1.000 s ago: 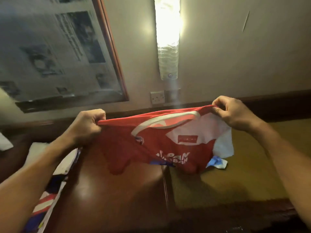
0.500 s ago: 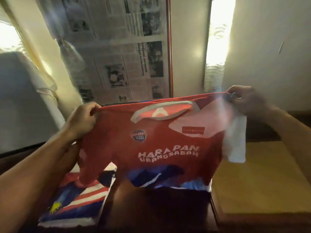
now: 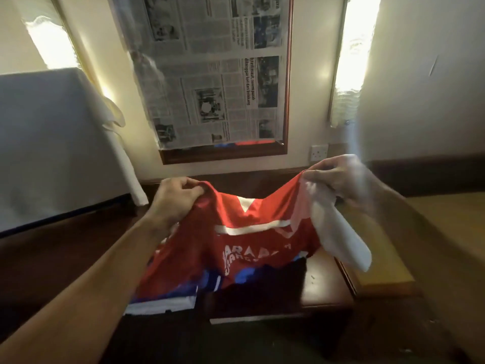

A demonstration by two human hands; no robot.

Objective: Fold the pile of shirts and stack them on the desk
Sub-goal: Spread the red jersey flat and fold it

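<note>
- Item in work: one red jersey, front print facing the camera. It hangs between both hands above the dark wooden surface.
- Left hand: the fingers are curled tight and pinch the jersey shoulder at 9 o'clock of the collar.
- Right hand: it is motion-blurred, but the fingers are bunched closed on the opposite shoulder at 3 o'clock of the collar. The white sleeve hangs loose from this grip toward 5 o'clock.
- Jersey position: the shoulder line sags between the two grips. The lower body drapes toward 6 o'clock and its hem area lies on the surface.
- Fold state: no crease or fold shows in the jersey. Judged status: picked up and spread out, first fold not yet made.
- Stack state: no folded stack is visible on the surface. A blue-and-white cloth edge shows at 7 o'clock under the jersey. It cannot be told whether this is the jersey hem or a separate garment.
- Pile state: the rest of the pile of shirts cannot be identified in this view.
- Left to do, as judged: lay this jersey flat, fold in the sleeves, fold the body, place it on the surface, then repeat for each remaining shirt. The task appears to be at an early stage.
</note>
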